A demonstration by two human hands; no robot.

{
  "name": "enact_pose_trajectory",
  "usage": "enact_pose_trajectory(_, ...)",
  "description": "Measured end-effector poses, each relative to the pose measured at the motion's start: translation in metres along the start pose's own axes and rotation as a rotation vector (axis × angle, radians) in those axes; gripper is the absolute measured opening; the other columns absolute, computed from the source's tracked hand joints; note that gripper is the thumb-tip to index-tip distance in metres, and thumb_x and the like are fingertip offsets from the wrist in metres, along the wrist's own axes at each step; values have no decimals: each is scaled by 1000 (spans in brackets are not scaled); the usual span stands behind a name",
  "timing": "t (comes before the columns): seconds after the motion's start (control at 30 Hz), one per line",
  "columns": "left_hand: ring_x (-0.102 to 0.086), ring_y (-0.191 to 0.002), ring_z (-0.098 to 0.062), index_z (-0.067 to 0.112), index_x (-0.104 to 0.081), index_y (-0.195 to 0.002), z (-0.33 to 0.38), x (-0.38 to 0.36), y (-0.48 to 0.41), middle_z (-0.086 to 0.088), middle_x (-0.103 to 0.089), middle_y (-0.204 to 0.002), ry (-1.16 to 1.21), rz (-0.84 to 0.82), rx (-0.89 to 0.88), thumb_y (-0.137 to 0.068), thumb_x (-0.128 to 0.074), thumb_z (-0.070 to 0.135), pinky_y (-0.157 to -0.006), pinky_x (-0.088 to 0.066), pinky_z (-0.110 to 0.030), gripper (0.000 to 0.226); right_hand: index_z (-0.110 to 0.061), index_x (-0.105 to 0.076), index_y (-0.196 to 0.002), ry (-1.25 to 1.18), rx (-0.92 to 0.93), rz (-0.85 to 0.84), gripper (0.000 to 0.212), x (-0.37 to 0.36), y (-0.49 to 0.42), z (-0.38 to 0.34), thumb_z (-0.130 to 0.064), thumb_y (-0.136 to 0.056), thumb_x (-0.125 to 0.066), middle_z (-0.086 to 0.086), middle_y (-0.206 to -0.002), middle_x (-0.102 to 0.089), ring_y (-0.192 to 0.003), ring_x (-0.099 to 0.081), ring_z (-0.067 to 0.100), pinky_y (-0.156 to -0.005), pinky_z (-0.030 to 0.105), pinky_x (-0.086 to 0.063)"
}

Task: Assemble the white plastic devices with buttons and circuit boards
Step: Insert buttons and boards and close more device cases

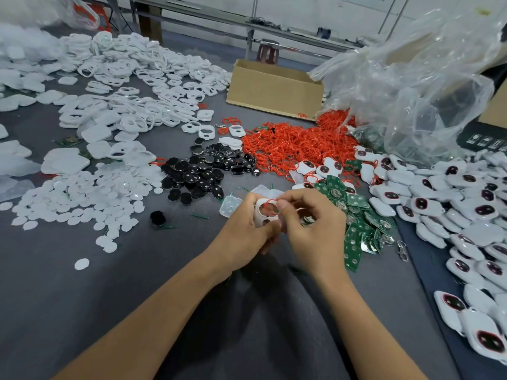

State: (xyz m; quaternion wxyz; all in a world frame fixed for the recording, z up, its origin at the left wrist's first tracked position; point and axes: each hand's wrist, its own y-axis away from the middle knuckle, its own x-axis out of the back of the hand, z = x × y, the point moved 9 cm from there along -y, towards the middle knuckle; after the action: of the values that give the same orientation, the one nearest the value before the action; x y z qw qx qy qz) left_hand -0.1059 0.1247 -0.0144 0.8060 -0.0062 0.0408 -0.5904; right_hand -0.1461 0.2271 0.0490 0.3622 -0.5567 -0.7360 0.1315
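My left hand (244, 237) grips a white plastic shell (264, 215) with two openings, held upright near the table's middle. My right hand (312, 226) pinches a thin red ring (271, 204) against the shell's upper opening. Green circuit boards (356, 231) lie just right of my hands. Black buttons (203, 171) are heaped beyond my hands, and a loose one (157, 217) sits to the left. Red rings (290, 145) are piled further back. Empty white shells (131, 86) cover the far left. Assembled white devices (466, 215) are heaped at the right.
White round discs (79, 198) spread at the left. A cardboard box (274, 89) stands at the back, with a large clear plastic bag (428, 86) to its right. A clear cover (230, 205) lies by my left hand. The table is grey (82, 311).
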Motion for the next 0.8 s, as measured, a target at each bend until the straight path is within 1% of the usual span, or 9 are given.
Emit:
enact_pose_trajectory(0.07, -46, -54, -11, 5, -44, -107, 2, -2, 1, -4, -55, -70, -6, -29, -2, -93, -59, 5, -44, -38, -20, 20, -15, -68, -79, 55, 64, 9, 10, -4, 2, -5, -5, -79, -66, -6, -74, -64, -67, -59, 11, -64, 24, -47)
enact_pose_trajectory(0.13, -47, -57, -8, 8, -44, -107, 3, -6, 2, -4, -54, -74, 3, -70, 10, -93, -59, 4, -47, -38, -19, 21, -13, -67, -79, 91, 99, 24, 10, -4, 3, -4, -3, -79, -67, -7, -75, -63, -68, -57, 9, -65, 22, -46)
enact_pose_trajectory(0.23, -49, -61, -8, 8, -44, -111, 1, -11, 3, -12, -53, -86, 81, -135, 56, -93, -54, -1, -52, -39, -22, 22, -12, -67, -81, 79, 72, 34, 6, -1, 3, 2, -6, -82, -65, -3, -77, -65, -69, -59, 13, -64, 28, -47)
enact_pose_trajectory(0.3, -49, -62, -10, 6, -44, -113, 0, -12, 3, -15, -52, -90, 149, -156, 75, -94, -52, -2, -53, -39, -22, 21, -12, -66, -82, 88, 75, 42, 5, -1, 3, 3, -7, -83, -64, -2, -78, -65, -69, -59, 13, -64, 30, -48)
enact_pose_trajectory(0.43, -50, -61, -10, -3, -43, -120, -2, -10, 2, -16, -52, -91, 170, -159, 75, -95, -52, -2, -52, -40, -21, 27, -12, -65, -81, 149, 130, 54, 5, -2, 4, -4, -7, -84, -64, -6, -80, -62, -67, -55, 9, -62, 26, -46)
enact_pose_trajectory(0.57, -50, -60, -9, 3, -48, -114, -2, -9, 1, -13, -53, -87, 167, -147, 56, -94, -52, -2, -52, -41, -21, 20, -11, -66, -82, 163, 150, 64, 5, -2, 4, -7, -8, -84, -63, -4, -80, -62, -67, -56, 11, -63, 28, -46)
enact_pose_trajectory(0.67, -52, -61, -7, 8, -49, -111, 0, -9, 1, -8, -56, -85, 159, -142, 45, -94, -53, 0, -53, -43, -20, 19, -11, -66, -82, 165, 162, 71, 5, -2, 5, -8, -9, -85, -62, -2, -80, -63, -68, -57, 14, -63, 32, -47)
enact_pose_trajectory(0.73, -53, -65, -7, 8, -50, -111, 0, -9, 2, -7, -57, -86, 143, -139, 37, -94, -53, 0, -55, -45, -20, 19, -11, -65, -82, 167, 162, 76, 5, -2, 5, -7, -10, -84, -62, -1, -80, -64, -68, -58, 15, -64, 33, -47)
enact_pose_trajectory(0.8, -54, -69, -10, 8, -50, -113, 1, -10, 2, -10, -57, -90, 145, -137, 36, -94, -53, -2, -59, -47, -22, 21, -10, -65, -82, 168, 155, 75, 5, -3, 4, -5, -10, -85, -61, -1, -80, -64, -69, -59, 17, -65, 35, -48)
